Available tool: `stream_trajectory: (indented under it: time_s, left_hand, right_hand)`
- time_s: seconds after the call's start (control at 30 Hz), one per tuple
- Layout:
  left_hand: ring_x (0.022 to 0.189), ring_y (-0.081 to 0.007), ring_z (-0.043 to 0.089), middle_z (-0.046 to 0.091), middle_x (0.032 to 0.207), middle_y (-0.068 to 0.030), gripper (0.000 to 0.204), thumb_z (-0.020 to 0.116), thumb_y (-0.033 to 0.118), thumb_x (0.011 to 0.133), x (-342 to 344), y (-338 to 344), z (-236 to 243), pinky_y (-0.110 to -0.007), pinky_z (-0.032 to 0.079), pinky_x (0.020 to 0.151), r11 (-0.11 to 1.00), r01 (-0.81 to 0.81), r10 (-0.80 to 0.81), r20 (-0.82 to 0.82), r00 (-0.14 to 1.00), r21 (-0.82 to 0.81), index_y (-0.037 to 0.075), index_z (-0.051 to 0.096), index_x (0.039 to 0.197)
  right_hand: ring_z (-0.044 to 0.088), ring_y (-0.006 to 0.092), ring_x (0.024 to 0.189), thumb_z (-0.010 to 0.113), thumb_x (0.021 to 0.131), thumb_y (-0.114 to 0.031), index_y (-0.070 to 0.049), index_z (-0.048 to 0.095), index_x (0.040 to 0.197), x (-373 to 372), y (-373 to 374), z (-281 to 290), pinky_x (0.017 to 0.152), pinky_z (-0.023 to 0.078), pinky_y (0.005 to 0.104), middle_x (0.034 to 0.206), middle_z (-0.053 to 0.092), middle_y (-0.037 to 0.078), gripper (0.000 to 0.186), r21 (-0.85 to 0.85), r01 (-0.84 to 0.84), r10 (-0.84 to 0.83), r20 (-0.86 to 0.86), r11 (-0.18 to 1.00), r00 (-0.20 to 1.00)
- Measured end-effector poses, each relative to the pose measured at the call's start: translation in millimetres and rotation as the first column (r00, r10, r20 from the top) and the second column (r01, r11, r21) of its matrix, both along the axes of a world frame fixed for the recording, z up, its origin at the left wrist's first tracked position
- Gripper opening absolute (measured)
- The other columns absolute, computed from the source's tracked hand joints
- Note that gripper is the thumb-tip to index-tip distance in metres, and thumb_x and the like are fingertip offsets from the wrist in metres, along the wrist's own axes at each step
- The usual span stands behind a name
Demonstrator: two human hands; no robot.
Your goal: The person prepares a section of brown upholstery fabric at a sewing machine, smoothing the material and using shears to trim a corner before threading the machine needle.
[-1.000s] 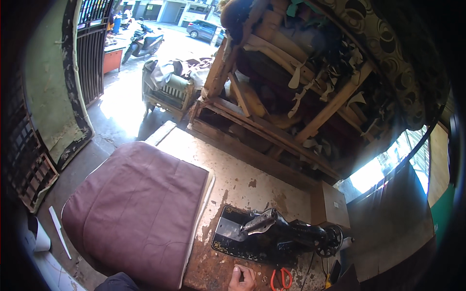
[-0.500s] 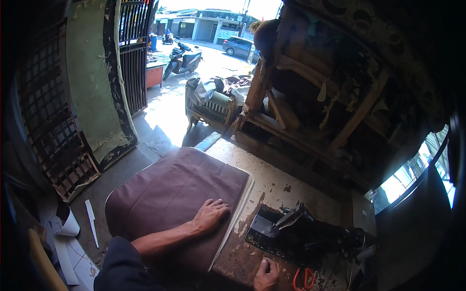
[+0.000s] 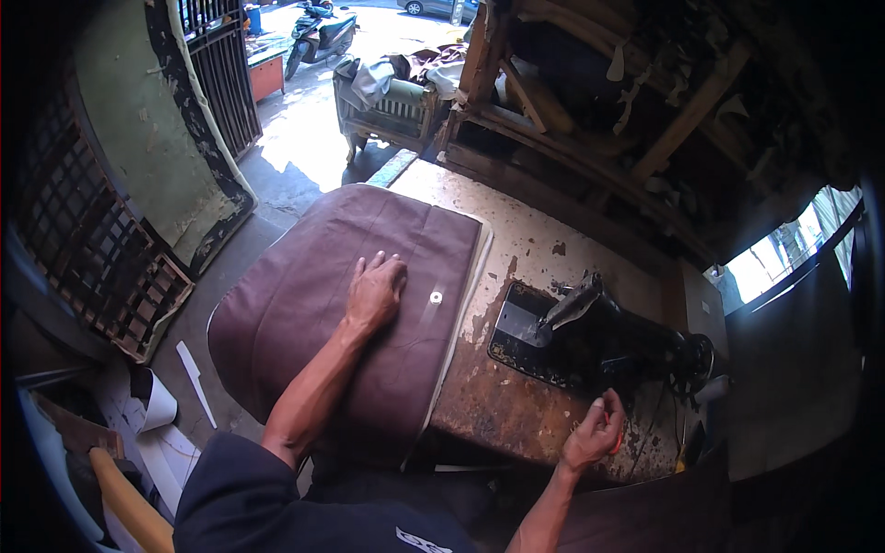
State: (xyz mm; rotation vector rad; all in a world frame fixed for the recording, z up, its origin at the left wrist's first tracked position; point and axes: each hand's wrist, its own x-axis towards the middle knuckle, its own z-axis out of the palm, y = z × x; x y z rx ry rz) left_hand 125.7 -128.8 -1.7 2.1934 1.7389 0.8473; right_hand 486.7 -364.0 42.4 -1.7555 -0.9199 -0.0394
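A brown quilted fabric piece (image 3: pixel 332 235) with a pale edge lies over the worn worktable (image 3: pixel 516 244). My left hand (image 3: pixel 373 290) rests on it with fingers apart. A small round white object (image 3: pixel 436 298) is on the fabric beside that hand. An old black sewing machine (image 3: pixel 599 332) stands on the right part of the table. Below the machine, my right hand (image 3: pixel 595 429) has curled fingers, thumb near forefinger; what they hold, if anything, is unclear. Red scissor handles (image 3: pixel 615 445) show partly behind this hand.
A large wooden furniture frame (image 3: pixel 682 111) stands behind the table, with a cloth-covered chair (image 3: pixel 392 111) near the doorway. A metal gate (image 3: pixel 221 83), green panel (image 3: pixel 129 129) and lattice (image 3: pixel 55 203) are at left. Outside is a scooter (image 3: pixel 318 41). Paper offcuts (image 3: pixel 157 405) lie lower left.
My left hand, out of view a second ago, has come onto the fabric and moved further up it. My right hand has risen toward the machine, now over the scissors. The view has shifted.
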Motion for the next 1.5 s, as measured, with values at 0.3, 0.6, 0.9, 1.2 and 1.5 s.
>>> stream_trajectory:
  time_s: [0.3,0.6,0.9,1.2,1.5]
  left_hand:
    - [0.136,-0.0389,0.056,0.064,0.142,-0.0189,0.038,0.062,0.007,0.092,-6.6,5.9,-4.7,-0.047,0.041,0.117,0.970,-0.048,-0.008,0.233,0.973,0.236,0.004,0.066,0.130]
    - [0.106,-0.0360,0.071,0.072,0.115,-0.0187,0.028,0.063,-0.009,0.085,98.2,-108.6,77.0,-0.042,0.057,0.094,0.873,0.361,-0.478,0.434,0.764,0.326,0.000,0.072,0.110]
    - [0.085,-0.0251,0.071,0.065,0.074,-0.0079,0.016,0.054,0.018,0.095,168.9,-260.7,-10.2,-0.048,0.036,0.121,-0.162,0.986,-0.960,-0.227,-0.166,-0.038,0.005,0.060,0.102]
    - [0.077,-0.0251,0.067,0.070,0.080,-0.0076,0.019,0.061,0.019,0.084,181.0,-359.9,-49.6,-0.039,0.045,0.097,-0.284,0.939,-0.925,-0.201,-0.321,-0.195,0.009,0.072,0.073]
    - [0.093,-0.0213,0.063,0.060,0.094,-0.0019,0.018,0.065,0.021,0.082,121.8,-156.7,107.4,-0.036,0.047,0.084,0.150,0.985,-0.927,-0.335,0.170,0.084,0.012,0.065,0.098]
  right_hand:
    - [0.070,0.0274,0.107,0.058,0.106,-0.020,-0.003,0.045,0.154,102.1,23.1,56.2,0.094,0.054,0.0384,0.115,0.072,0.019,0.053,-0.141,0.140,-0.189,-0.436,0.980,0.880]
    - [0.062,0.0138,0.064,0.052,0.100,-0.001,-0.006,0.073,0.112,1.8,-33.1,41.5,0.060,0.046,0.0301,0.080,0.069,0.008,0.024,-0.225,-0.066,0.060,-0.034,0.972,0.998]
    - [0.071,0.0365,0.087,0.068,0.095,-0.017,-0.007,0.073,0.088,-123.4,-230.3,-88.5,0.074,0.056,0.0485,0.093,0.074,0.019,0.013,-0.838,-0.225,0.017,-0.250,0.497,0.968]
    - [0.071,0.0339,0.071,0.069,0.087,-0.016,-0.011,0.069,0.072,-147.4,-317.9,-158.3,0.060,0.053,0.0445,0.084,0.074,0.017,0.016,-0.828,-0.008,-0.192,-0.139,0.561,0.972]
    - [0.073,0.0310,0.073,0.070,0.087,-0.023,-0.012,0.071,0.073,-125.2,-357.1,-190.3,0.061,0.054,0.0416,0.084,0.076,0.014,0.018,-0.878,0.110,-0.358,-0.074,0.467,0.931]
